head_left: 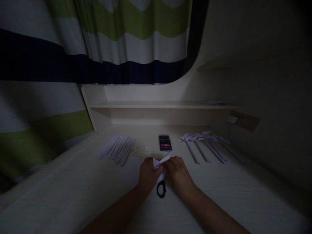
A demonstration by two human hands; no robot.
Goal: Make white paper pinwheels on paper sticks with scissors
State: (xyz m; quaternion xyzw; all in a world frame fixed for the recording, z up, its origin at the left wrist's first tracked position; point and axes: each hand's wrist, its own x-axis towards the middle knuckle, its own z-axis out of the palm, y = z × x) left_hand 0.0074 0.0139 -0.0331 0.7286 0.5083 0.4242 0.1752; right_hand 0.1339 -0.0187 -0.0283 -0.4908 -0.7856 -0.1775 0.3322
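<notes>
Both my hands meet over the table around a white paper pinwheel head (162, 160) with folded blades. My left hand (149, 172) is closed on its left side, thumb at the paper. Curled at the right side, my right hand (179, 171) grips the same paper, its fingertips partly hidden. Just below the hands shows the black handle loop of scissors (161, 189); their blades are out of sight. Pale paper sheets (130, 170) lie flat beside my left hand. Small pale pieces (139, 149), too small to name, are scattered behind them.
A phone (165, 143) lies beyond my hands. To the left is a row of rolled paper sticks (117, 148). Several paper pinwheels on sticks (202, 148) lie at the right. A shelf (156, 106) spans the back, with a wall socket (245, 121) and plug on the right.
</notes>
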